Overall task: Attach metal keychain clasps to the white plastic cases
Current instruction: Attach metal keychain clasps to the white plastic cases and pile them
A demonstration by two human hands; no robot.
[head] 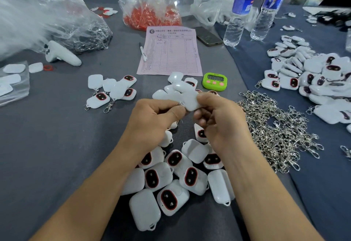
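Right, both hands are up together over the grey table (pixel 57 145), almost knuckle to knuckle. My right hand (pixel 218 121) pinches a white case (pixel 191 102) between thumb and fingers, holding it at the top of the gap between the two hands. My left hand (pixel 155 121) is curled tight, thumb and forefinger nipping a metal clasp (pixel 179 104) whose little ring sits right against the case's left corner. Whether the ring is through the loop I cannot tell; my fingers cover that spot.

Directly beneath my wrists lies the loose pile of cases (pixel 171 181), some showing a dark oval with a red rim, some face down. A few more peek out just beyond my fingertips. To my right, near that forearm, the heap of clasps (pixel 275 134) sprawls silver across the cloth. Over on the left, well apart, a small group of finished cases (pixel 112 92) lies with clasps hanging off them.

Just past the hands sits a green timer (pixel 214 81), and behind it a pink form (pixel 170 50) with a pen (pixel 142 51) at its left edge. Further back: a phone (pixel 209 36), two water bottles (pixel 239 12) and a bag of red bits (pixel 152 10). Far right, a big mound of cases (pixel 313 77).
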